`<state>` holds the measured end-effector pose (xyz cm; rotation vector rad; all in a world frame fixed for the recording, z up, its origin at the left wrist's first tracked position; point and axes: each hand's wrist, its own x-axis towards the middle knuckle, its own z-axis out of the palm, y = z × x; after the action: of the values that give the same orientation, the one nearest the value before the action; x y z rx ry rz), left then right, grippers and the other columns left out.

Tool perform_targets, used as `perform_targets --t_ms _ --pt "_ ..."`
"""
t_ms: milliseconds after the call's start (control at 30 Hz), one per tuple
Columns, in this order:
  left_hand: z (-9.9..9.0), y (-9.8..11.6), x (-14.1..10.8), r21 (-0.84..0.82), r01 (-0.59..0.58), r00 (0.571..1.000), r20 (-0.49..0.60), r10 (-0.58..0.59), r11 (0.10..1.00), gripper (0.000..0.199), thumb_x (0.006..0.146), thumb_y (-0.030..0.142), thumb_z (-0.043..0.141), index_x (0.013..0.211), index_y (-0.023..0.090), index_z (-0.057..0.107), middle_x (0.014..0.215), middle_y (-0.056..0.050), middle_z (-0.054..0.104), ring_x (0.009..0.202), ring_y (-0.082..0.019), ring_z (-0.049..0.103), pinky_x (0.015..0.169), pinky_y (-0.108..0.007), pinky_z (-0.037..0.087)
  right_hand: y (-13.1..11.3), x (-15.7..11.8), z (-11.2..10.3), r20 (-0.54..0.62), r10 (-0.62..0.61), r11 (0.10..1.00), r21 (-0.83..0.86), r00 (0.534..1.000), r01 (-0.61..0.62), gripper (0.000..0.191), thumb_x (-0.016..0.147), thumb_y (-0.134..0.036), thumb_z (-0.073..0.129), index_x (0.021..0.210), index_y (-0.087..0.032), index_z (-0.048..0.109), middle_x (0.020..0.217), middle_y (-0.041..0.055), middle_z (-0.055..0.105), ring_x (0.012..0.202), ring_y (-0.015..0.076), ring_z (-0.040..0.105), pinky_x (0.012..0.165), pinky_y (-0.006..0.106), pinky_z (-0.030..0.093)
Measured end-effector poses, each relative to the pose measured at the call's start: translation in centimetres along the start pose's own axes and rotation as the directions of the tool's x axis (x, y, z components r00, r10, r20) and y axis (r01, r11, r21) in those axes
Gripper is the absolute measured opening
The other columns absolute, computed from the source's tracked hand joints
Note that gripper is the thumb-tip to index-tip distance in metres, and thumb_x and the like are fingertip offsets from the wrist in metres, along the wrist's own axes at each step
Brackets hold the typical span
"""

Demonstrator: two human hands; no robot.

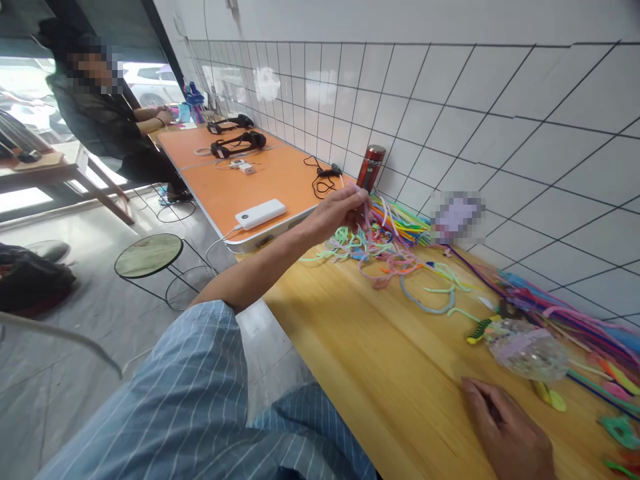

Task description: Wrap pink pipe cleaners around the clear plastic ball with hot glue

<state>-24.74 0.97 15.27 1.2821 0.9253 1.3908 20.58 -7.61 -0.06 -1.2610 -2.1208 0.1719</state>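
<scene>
My left hand (345, 208) reaches out over a tangled heap of coloured pipe cleaners (395, 259) at the far end of the wooden table. Its fingers are pinched on a pale pink pipe cleaner (369, 217), part of which hangs down towards the heap. Close to the near edge, my right hand (510, 433) rests on the tabletop with its fingers curled in, and nothing shows in it. Beyond its fingertips lie a clear plastic bag (527, 348) and a yellow-and-black tool (483, 329), perhaps a cutter.
Bundles of straight pipe cleaners (575, 313) line the tiled wall. A red flask (371, 168) stands behind my left hand. The orange table (210, 173) holds a white power bank (261, 214), cables and black headsets (239, 143). A stool (149, 255) and a seated person (95, 113) are leftward.
</scene>
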Motion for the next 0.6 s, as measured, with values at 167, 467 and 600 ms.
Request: perform_targets --t_ms 167,467,600 --pt "7.2 -2.4 -3.0 -0.265 0.201 0.967 0.208 -0.148 0.943 0.049 0.085 0.058 0.086 0.094 0.015 0.065 0.087 -0.004 0.076 0.079 -0.016 0.078 0.065 -0.025 0.057 -4.0 2.2 -1.5 0.024 0.232 0.959 0.161 0.972 -0.233 0.051 0.094 -0.066 0.066 0.116 -0.021 0.078 0.107 0.0121 0.084 0.087 0.0267 0.079 0.062 0.032 0.059" --pt "16.9 -7.4 -4.9 -0.133 0.198 0.940 0.307 -0.149 0.971 0.041 0.086 0.056 0.081 0.095 0.016 0.083 0.098 -0.005 0.077 0.082 -0.011 0.065 0.068 -0.024 0.042 -11.7 5.7 -0.3 0.255 0.348 0.492 0.770 0.902 -0.407 0.056 0.094 -0.073 0.064 0.120 -0.024 0.071 0.093 0.0087 0.077 0.095 0.0273 0.075 0.092 0.045 0.059" --pt "17.9 -7.7 -5.0 -0.142 0.246 0.911 0.371 -0.179 0.959 0.043 0.084 0.056 0.082 0.097 0.016 0.082 0.089 -0.003 0.074 0.073 -0.010 0.057 0.067 -0.024 0.043 -10.7 5.1 -1.5 0.195 0.430 0.545 0.723 0.882 -0.425 0.051 0.094 -0.071 0.064 0.096 -0.022 0.073 0.060 -0.0031 0.050 0.056 0.0151 0.049 0.054 0.029 0.045"
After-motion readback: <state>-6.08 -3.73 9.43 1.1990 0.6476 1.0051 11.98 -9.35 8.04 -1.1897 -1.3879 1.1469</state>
